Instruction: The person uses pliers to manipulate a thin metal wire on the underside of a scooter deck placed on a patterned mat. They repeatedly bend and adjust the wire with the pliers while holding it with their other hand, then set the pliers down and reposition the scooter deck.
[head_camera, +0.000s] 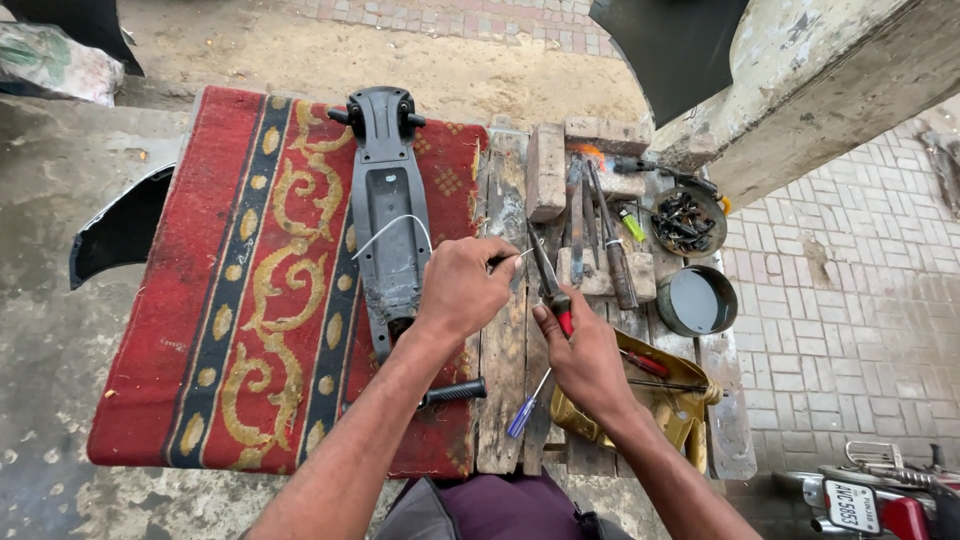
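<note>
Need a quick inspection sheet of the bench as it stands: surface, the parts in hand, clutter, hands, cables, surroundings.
Surface: weathered wooden bench, red patterned rug over its left part.
Job's things: black plastic housing lies on the rug; red-handled pliers and a thin wire end meet beside it.
Clutter: bricks, loose hand tools, blue screwdriver, bowl of dark parts, tin of dark liquid, yellow container.
Grippers: left hand pinches the wire end; right hand grips the pliers.
Cables: white wire loops over the housing.
Surroundings: dirt ground, brick paving, motorcycle rear at bottom right.
</note>
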